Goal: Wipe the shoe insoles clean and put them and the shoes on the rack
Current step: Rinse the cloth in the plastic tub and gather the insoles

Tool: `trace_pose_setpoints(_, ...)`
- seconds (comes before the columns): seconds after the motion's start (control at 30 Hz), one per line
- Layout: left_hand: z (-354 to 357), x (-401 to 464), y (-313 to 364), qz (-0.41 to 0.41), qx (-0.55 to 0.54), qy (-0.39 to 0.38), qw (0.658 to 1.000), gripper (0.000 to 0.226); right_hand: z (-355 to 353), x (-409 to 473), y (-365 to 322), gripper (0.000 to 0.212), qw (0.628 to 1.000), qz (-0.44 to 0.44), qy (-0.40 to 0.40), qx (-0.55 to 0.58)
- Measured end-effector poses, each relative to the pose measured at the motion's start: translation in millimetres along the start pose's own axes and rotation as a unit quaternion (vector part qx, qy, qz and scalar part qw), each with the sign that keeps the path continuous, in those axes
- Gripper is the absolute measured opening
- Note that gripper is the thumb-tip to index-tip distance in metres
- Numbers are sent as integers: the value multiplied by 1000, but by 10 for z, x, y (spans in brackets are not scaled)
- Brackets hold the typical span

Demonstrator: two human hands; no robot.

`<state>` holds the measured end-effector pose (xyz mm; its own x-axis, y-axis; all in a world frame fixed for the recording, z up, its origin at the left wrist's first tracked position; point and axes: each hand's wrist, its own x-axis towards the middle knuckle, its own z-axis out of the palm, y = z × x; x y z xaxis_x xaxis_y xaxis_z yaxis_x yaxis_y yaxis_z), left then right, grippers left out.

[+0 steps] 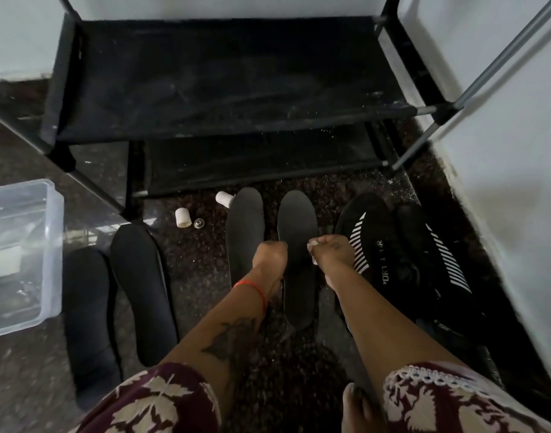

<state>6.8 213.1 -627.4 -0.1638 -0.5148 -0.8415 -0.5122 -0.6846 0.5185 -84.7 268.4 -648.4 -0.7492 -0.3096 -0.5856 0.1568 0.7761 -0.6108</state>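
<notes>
Right hand (332, 250) curled round a small white wipe (313, 245), left hand (269, 256) curled at the insole (297, 260) edge, probably steadying it for wiping. Lying flat on the floor (199, 270), just left of the shoes (402, 251); long axis near-to-far, toe towards the rack (224, 79).

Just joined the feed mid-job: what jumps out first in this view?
Both hands meet at centre over a dark insole on the floor: the left hand curls at its edge, and the right hand holds a small white wipe in its grip. Three more insoles lie to the left, black striped shoes to the right, and the black rack stands bare behind.
</notes>
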Motion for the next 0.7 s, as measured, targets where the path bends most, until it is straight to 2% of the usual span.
trace_pose_setpoints(0.1,10,62,-9,10,-5,6,1000,36,19,-6,-24,11,1000,2,13,7)
trace_pose_setpoints(0.23,3,40,21,7,2,5,1000,35,-51,-127,-99,11,998,-46,31,9)
trace_pose_setpoints(0.37,-85,-383,224,33,-31,-8,999,30,-234,-407,-261,11,990,-20,36,132)
trace_pose_setpoints(0.43,-150,-649,329,41,-89,-27,995,21,-322,-606,-435,13,977,10,-10,213)
trace_pose_setpoints(0.5,-293,-928,438,59,-158,-52,984,19,-380,-861,-660,18,967,17,-77,244)
trace_pose_setpoints(0.57,-488,-1224,553,88,-191,-66,975,18,-443,-1181,-890,21,962,-22,-120,246)
trace_pose_setpoints(0.7,-1083,-1899,753,148,-197,-43,968,26,-602,-1960,-1338,22,954,-104,-185,213)
